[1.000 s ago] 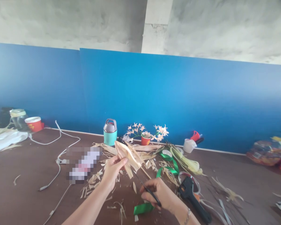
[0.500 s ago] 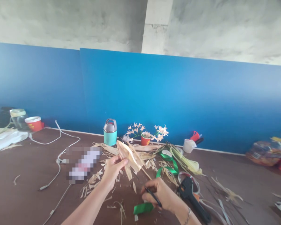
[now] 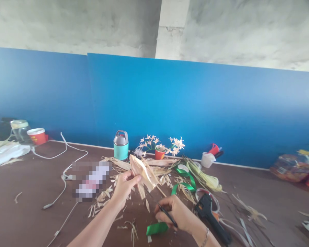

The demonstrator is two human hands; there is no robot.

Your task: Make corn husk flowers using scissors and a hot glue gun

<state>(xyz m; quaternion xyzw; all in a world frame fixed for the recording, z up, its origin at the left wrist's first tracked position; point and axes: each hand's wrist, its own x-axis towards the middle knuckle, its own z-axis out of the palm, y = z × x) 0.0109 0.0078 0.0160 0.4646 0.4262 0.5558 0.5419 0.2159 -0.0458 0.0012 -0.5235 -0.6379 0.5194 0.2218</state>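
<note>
My left hand [image 3: 125, 185] is closed, pinching a pale dried corn husk [image 3: 141, 170] between thumb and fingers, raised above the table. The husk is broad and folded, with its lower edge spread to the right. Below and to the right, my right hand [image 3: 171, 211] is closed round slim black tweezers [image 3: 170, 216]. Their thin tip points up and left toward the husk, apart from it. Green ribbon [image 3: 157, 228] lies just under my right hand. Husk scraps [image 3: 147, 205] are scattered between and around both hands.
A black glue gun [image 3: 208, 212] lies right of my right hand. Behind stand a turquoise flask [image 3: 121, 151] and a red cup [image 3: 160, 154] with husk flowers. Green stalks [image 3: 203, 176] lie to the right. White cables [image 3: 65, 171] run left. A blue partition [image 3: 154, 99] borders the table.
The husk and my left hand have shifted very slightly to the right. My right hand keeps its place and its hold on the tweezers.
</note>
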